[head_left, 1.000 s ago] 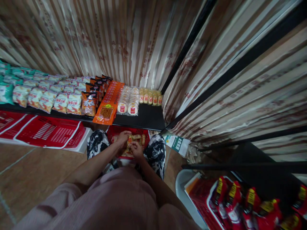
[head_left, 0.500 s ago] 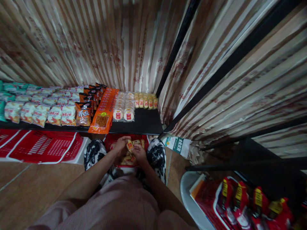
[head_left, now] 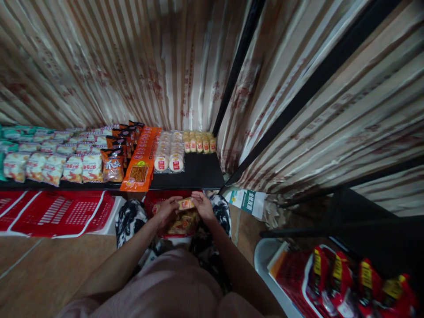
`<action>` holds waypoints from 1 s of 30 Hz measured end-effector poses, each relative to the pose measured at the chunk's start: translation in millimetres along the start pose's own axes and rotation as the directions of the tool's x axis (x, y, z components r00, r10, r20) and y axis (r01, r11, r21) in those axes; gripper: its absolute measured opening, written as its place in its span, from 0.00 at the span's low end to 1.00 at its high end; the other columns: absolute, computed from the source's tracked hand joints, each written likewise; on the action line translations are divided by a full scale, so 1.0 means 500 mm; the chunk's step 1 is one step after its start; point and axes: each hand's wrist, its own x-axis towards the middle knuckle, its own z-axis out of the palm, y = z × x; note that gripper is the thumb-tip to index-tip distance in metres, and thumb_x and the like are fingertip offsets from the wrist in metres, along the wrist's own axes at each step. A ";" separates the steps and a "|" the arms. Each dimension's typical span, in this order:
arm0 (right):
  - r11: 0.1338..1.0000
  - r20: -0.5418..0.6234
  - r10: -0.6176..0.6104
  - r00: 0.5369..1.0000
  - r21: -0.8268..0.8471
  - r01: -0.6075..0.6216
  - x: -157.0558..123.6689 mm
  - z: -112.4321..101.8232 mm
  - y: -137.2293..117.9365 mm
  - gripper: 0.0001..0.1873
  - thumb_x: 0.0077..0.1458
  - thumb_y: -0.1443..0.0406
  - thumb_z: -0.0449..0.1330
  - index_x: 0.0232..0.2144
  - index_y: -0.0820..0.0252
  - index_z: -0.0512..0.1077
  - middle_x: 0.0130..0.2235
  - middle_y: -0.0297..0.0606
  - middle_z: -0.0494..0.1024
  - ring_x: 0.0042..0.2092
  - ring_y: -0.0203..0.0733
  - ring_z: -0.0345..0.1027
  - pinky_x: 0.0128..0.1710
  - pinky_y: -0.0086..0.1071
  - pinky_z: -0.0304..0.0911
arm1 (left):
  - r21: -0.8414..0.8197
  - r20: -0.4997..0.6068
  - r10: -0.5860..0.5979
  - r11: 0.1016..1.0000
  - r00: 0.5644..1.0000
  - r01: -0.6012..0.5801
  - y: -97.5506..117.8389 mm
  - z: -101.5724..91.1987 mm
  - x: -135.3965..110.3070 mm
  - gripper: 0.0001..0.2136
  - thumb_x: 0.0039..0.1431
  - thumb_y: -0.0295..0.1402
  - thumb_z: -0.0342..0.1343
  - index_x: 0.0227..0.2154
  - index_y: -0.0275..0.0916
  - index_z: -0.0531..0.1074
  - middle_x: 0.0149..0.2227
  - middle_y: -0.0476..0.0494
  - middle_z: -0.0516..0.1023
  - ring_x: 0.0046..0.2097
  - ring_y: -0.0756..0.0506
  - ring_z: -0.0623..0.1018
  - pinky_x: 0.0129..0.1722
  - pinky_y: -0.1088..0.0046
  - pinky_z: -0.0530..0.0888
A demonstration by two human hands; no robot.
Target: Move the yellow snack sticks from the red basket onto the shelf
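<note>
I crouch in front of a low black shelf [head_left: 198, 172]. Between my knees sits a red basket [head_left: 153, 199] with several small yellow snack packs [head_left: 180, 225] in it. My right hand [head_left: 202, 206] pinches one end of a yellow snack pack [head_left: 185, 204] and lifts it just above the basket. My left hand [head_left: 167, 210] is curled around the other end of the same pack. At the back of the shelf stands a row of matching yellow packs [head_left: 198, 143].
The shelf also carries round white cakes [head_left: 169, 152], a long orange packet [head_left: 141, 157], brown bags and rows of pale snack bags [head_left: 49, 159]. Red baskets [head_left: 62, 212] lie at the left. A white bin with red bottles [head_left: 344, 278] is at the lower right. Striped curtains hang behind.
My hands have raised one yellow pack out of the basket toward the shelf edge; the right hand moved up and right. The view has tilted a little lower.
</note>
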 end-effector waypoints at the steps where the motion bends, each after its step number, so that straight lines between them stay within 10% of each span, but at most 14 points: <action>1: 1.000 0.019 -0.010 1.000 -0.005 0.010 0.004 0.000 -0.008 0.16 0.38 0.61 0.63 0.33 0.59 0.70 0.36 0.39 0.75 0.39 0.40 0.70 0.45 0.38 0.64 | 0.027 0.016 -0.007 1.000 1.000 0.007 -0.002 0.000 -0.002 0.17 0.42 0.21 0.54 0.39 0.35 0.71 0.32 0.44 0.77 0.28 0.52 0.75 0.27 0.79 0.69; 14: 0.991 0.302 -0.073 0.951 -0.088 0.104 0.048 0.029 -0.089 0.13 0.43 0.64 0.61 0.35 0.59 0.72 0.34 0.35 0.76 0.37 0.35 0.69 0.43 0.34 0.64 | 0.204 0.110 0.023 0.978 0.994 -0.045 0.001 0.005 -0.024 0.15 0.41 0.29 0.62 0.35 0.35 0.72 0.33 0.44 0.77 0.32 0.51 0.74 0.30 0.79 0.68; 30: 0.966 0.061 -0.156 0.986 -0.197 0.166 0.042 0.026 -0.048 0.22 0.47 0.61 0.59 0.45 0.59 0.68 0.42 0.41 0.75 0.41 0.40 0.70 0.44 0.36 0.66 | 0.087 -0.079 0.179 0.981 0.981 -0.172 0.046 0.061 0.005 0.11 0.44 0.24 0.57 0.35 0.33 0.71 0.33 0.44 0.76 0.33 0.51 0.73 0.31 0.79 0.69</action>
